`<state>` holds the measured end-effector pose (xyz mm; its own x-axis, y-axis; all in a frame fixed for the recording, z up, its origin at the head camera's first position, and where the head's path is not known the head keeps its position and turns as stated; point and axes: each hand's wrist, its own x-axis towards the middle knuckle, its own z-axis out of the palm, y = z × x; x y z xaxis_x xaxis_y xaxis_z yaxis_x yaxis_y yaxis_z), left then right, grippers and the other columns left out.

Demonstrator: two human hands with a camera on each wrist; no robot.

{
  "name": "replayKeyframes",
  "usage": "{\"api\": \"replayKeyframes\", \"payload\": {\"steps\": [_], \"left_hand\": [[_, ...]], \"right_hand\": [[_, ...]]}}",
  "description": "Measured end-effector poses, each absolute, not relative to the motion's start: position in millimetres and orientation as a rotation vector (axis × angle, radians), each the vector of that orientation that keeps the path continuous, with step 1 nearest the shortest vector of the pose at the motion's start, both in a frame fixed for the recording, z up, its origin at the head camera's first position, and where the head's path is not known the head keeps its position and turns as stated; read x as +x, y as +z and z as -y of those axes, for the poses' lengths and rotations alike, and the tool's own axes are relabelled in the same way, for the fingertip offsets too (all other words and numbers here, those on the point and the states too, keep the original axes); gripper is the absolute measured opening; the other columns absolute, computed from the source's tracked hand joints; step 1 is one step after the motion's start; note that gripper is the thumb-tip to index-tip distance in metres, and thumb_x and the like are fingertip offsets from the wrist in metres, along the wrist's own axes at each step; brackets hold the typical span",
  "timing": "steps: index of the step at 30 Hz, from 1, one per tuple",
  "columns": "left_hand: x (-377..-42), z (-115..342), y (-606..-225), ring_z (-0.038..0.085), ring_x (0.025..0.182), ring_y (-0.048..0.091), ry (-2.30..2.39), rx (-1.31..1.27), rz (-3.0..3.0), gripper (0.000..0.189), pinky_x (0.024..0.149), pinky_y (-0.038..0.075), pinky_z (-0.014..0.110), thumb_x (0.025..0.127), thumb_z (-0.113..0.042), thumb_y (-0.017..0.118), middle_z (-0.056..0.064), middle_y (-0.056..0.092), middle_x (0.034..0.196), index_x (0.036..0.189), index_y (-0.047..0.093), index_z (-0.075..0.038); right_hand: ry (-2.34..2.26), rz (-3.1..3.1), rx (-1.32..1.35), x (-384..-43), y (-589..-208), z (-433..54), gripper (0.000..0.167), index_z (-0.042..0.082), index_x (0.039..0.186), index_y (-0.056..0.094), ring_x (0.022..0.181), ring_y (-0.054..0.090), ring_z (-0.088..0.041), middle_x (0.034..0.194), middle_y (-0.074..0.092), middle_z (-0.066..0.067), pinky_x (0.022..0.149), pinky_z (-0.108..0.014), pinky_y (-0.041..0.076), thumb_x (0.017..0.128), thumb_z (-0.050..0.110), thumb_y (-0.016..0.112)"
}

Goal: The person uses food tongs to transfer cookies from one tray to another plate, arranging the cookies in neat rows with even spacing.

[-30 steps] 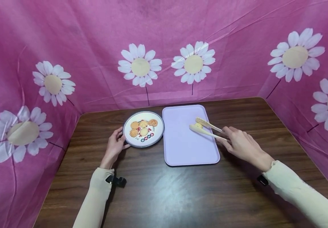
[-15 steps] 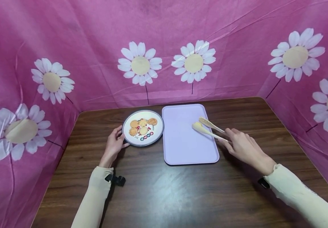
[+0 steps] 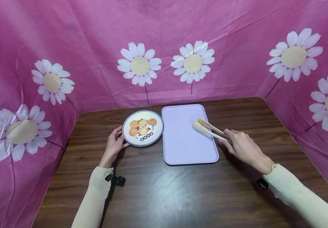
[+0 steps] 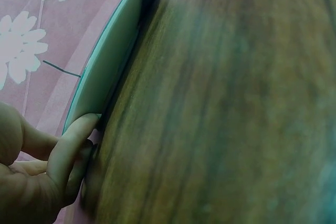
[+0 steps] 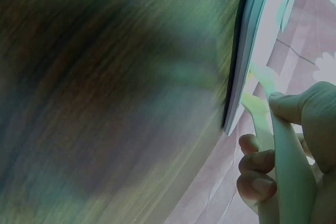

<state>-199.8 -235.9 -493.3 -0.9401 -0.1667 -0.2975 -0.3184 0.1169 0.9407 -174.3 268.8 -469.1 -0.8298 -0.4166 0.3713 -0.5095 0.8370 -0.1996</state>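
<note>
My left hand [image 3: 115, 144] grips the left rim of a round white plate [image 3: 129, 125] with a dark edge, its fingers at the rim in the left wrist view. Several cookies [image 3: 143, 130] lie on the plate among printed letters and a red picture. My right hand [image 3: 242, 147] holds a pair of cream-coloured tongs [image 3: 213, 129], thumb on one arm and curled fingers round the other in the right wrist view. The tongs' tips reach over the upper right of a lilac tray [image 3: 186, 145]. A small yellow patch shows between the tips; what it is stays mostly hidden.
Plate and tray stand side by side near the back edge of a dark wooden table [image 3: 164, 196]. Behind and along both sides hangs a pink cloth [image 3: 164, 25] with large white daisies.
The tongs' tips have shifted slightly right and parted, then drawn closer together. A yellow piece that showed between them is now largely covered. My left hand and the plate stay nearly still.
</note>
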Motion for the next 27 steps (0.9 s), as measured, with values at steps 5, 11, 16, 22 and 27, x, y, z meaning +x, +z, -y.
{"api": "replayKeyframes", "payload": {"steps": [5, 11, 16, 22, 27], "left_hand": [[-200, 236, -494, 0.032, 0.14, 0.048, 1.941, -0.508, -2.249, 0.056, 0.088, 0.067, 0.022, 0.111, -0.004, 0.036, 0.019, 0.036, 0.166, 0.166, 0.025, -0.013], [-200, 236, -493, 0.034, 0.139, 0.047, 1.975, -0.481, -2.245, 0.056, 0.084, 0.067, 0.02, 0.111, -0.002, 0.036, 0.022, 0.035, 0.166, 0.165, 0.025, -0.01], [-201, 237, -491, 0.034, 0.139, 0.046, 1.998, -0.462, -2.247, 0.056, 0.079, 0.067, 0.017, 0.11, 0.0, 0.036, 0.024, 0.036, 0.165, 0.165, 0.025, -0.007], [-203, 235, -490, 0.033, 0.139, 0.048, 1.962, -0.473, -2.267, 0.056, 0.081, 0.067, 0.019, 0.111, -0.002, 0.037, 0.022, 0.036, 0.165, 0.165, 0.026, -0.01], [-201, 236, -491, 0.033, 0.139, 0.047, 1.964, -0.488, -2.26, 0.057, 0.083, 0.067, 0.02, 0.111, -0.002, 0.037, 0.022, 0.035, 0.166, 0.165, 0.026, -0.011]], "right_hand": [[0.412, 2.717, 0.712, -175, -468, -271, 0.025, 0.009, 0.089, 0.053, 0.054, 0.039, -0.011, 0.064, 0.04, 0.004, 0.041, -0.022, 0.03, 0.095, 0.018, 0.076], [0.42, 2.702, 0.712, -179, -466, -268, 0.024, 0.008, 0.091, 0.054, 0.054, 0.038, -0.011, 0.065, 0.039, 0.003, 0.041, -0.02, 0.03, 0.096, 0.018, 0.075], [0.438, 2.675, 0.719, -185, -462, -259, 0.023, 0.008, 0.091, 0.055, 0.054, 0.038, -0.011, 0.066, 0.04, 0.003, 0.04, -0.02, 0.029, 0.097, 0.019, 0.074], [0.449, 2.663, 0.75, -194, -456, -241, 0.024, 0.007, 0.092, 0.055, 0.054, 0.04, -0.011, 0.066, 0.041, 0.002, 0.041, -0.02, 0.033, 0.097, 0.02, 0.074], [0.45, 2.665, 0.791, -200, -451, -220, 0.023, 0.008, 0.096, 0.057, 0.055, 0.043, -0.012, 0.069, 0.046, 0.001, 0.042, -0.022, 0.035, 0.098, 0.023, 0.074]]}}
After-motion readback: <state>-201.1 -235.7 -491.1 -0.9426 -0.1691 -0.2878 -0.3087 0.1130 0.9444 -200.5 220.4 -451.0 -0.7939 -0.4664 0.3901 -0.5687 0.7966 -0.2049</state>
